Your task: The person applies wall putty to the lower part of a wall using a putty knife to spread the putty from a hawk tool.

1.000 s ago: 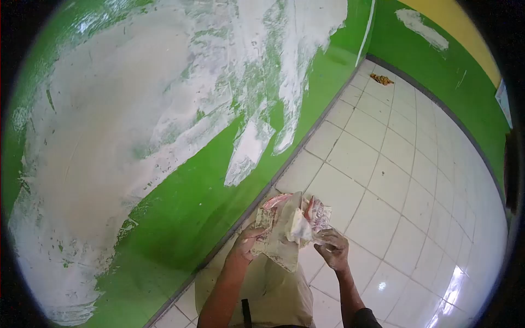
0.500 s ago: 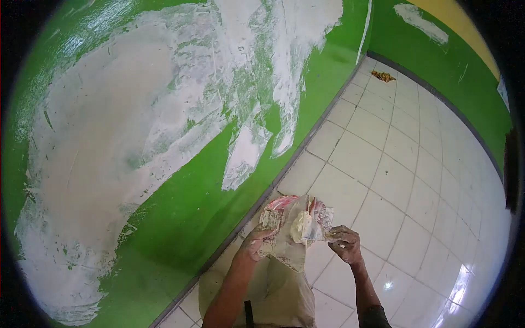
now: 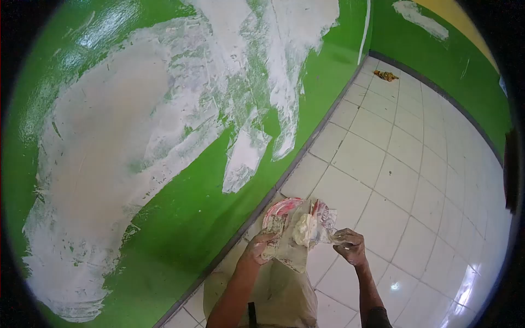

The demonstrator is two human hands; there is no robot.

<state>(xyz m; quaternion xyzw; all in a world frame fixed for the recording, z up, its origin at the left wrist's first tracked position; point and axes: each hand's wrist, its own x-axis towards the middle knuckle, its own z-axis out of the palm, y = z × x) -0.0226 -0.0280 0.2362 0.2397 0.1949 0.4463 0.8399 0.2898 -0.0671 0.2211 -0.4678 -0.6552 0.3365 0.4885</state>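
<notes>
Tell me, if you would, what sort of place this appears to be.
Probably an indoor room under repair: white, filler-like patches cover much of the green wall, which meets a tiled floor, and a pale lump like the same stuff sits between the hands.

White coating (image 3: pixel 104 126): top cut off | floor clump (image 3: pixel 386 76): too small to tell

Pale square floor tiles (image 3: pixel 372 158) with darker joints catch bright glare at the lower right. A crumpled yellow-brown item (image 3: pixel 386 75) lies near the far corner. Dark skirting (image 3: pixel 437 94) edges the floor; a dark object (image 3: pixel 511 169), unclear, stands at the right edge.
</notes>
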